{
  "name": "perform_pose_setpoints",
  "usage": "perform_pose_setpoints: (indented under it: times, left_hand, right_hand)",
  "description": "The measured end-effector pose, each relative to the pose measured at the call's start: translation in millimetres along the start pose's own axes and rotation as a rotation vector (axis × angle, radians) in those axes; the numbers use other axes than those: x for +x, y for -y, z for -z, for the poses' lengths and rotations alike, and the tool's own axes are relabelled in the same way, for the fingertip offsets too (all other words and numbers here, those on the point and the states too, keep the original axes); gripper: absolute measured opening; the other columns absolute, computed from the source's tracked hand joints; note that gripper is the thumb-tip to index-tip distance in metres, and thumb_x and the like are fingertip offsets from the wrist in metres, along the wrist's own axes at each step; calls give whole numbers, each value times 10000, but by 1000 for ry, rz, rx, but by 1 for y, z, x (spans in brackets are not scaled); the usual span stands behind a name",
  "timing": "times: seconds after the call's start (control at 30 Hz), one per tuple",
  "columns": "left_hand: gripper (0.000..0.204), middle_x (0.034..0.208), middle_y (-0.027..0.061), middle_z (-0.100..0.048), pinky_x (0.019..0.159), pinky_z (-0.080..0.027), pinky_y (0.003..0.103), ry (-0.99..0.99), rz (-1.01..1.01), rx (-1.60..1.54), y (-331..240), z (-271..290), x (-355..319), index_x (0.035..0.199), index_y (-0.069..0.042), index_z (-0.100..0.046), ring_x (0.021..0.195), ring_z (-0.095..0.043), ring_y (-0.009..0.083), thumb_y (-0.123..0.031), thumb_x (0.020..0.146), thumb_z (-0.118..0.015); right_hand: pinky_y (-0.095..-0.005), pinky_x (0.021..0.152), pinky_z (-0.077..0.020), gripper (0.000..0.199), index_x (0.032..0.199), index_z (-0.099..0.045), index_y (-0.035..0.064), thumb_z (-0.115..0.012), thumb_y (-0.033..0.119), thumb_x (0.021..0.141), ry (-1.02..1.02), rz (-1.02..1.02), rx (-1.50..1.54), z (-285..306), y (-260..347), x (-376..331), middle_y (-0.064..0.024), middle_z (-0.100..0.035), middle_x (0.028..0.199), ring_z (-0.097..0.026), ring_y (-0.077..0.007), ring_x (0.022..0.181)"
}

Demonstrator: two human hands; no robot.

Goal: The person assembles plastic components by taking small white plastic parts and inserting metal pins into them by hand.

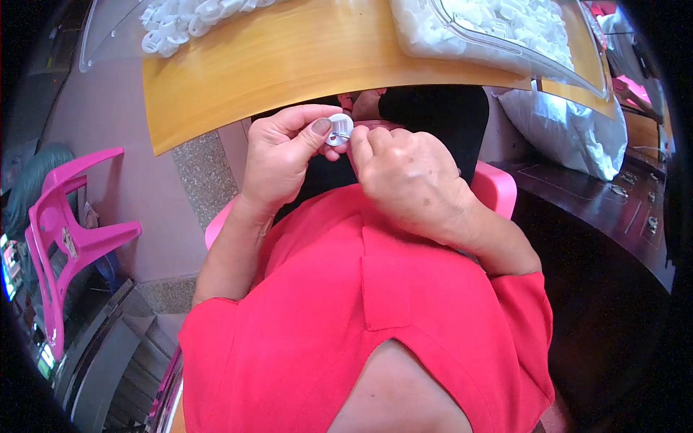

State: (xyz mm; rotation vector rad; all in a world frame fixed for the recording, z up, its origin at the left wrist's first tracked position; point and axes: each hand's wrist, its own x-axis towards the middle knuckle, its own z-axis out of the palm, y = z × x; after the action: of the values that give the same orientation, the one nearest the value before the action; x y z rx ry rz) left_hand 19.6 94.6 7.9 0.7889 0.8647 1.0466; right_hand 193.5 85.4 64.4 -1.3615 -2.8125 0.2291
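Note:
My left hand (pixel 292 148) pinches a small round white plastic part (pixel 340 124) between thumb and fingers, just beyond the near edge of the table and above my lap. Hollows and a slot show in its face. My right hand (pixel 408 169) is closed close against the part's right side. From its fingertips a thin metal tip (pixel 343 135) reaches onto the part's face; the rest of that tool is hidden in the fist. Whether the tip sits in a hole or only touches the surface, I cannot tell.
Ahead is a yellow wooden tabletop (pixel 289 54). On it, a clear plastic tray (pixel 498 54) at the right and loose white parts (pixel 180 22) at the left hold several similar pieces. A pink plastic chair (pixel 72 238) lies left; a white sack (pixel 570 130) and dark surface (pixel 577 195) are right.

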Motion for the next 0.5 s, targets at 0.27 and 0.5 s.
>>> perform_pose_setpoints:
  times: [0.27, 0.5]
  left_hand:
    - [183, 863, 116, -665, 644, -509, 266, 18, 89, 259, 2, 0, -4, 1029, 61, -632, 690, -609, 152, -56, 896, -585]
    - [228, 925, 147, -658, 628, -532, 287, 67, 112, -61, 3, 2, 5, 1091, 57, -593, 731, -638, 189, -96, 933, -531]
  right_hand:
    - [-307, 449, -473, 90, 766, -546, 14, -546, 105, 771, 85, 282, -119, 13, -6, 0, -116, -566, 609, -602, -207, 534]
    - [-363, 537, -491, 234, 962, -539, -21, -547, 91, 756, 101, 88, 51, 14, -19, -3, -119, -561, 698, -612, -276, 638]
